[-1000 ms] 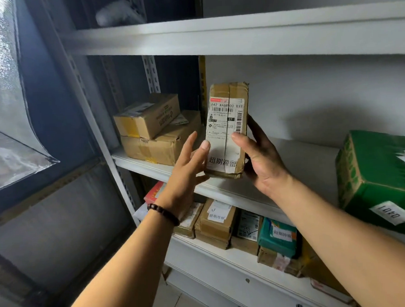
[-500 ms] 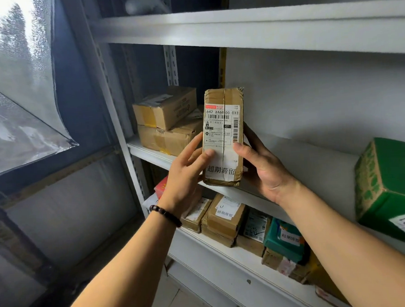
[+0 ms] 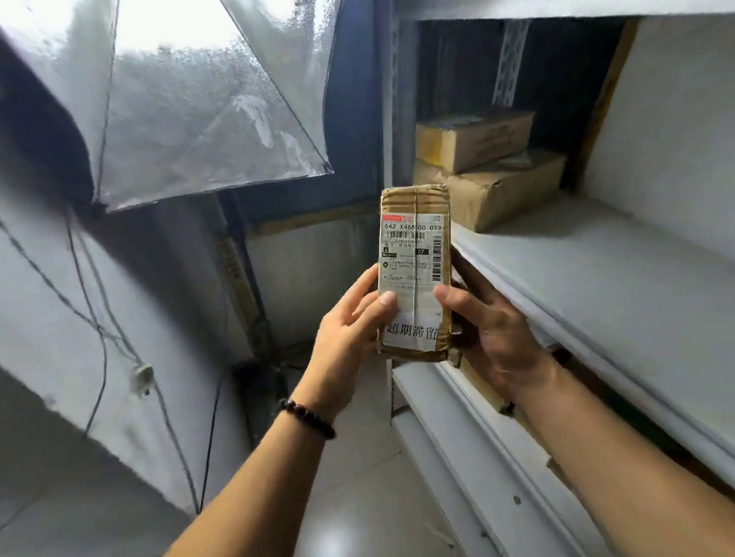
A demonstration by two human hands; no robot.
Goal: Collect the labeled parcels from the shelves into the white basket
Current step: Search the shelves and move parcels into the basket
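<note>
Labeled parcel (image 3: 414,271) is held upright at centre frame, just off the shelf (image 3: 613,286) edge at 3 o'clock. Left hand (image 3: 351,334) and right hand (image 3: 488,336) both clamp its lower half, label facing the person, probably for reading. White basket is not in view.

Glowing at upper left: large translucent softbox (image 3: 203,99).
Trailing below it across a pale grey wall (image 3: 26,296), thin black cables (image 3: 104,347) carrying a small white switch (image 3: 142,377); gleaming underneath, glossy pale floor (image 3: 328,531).
</note>
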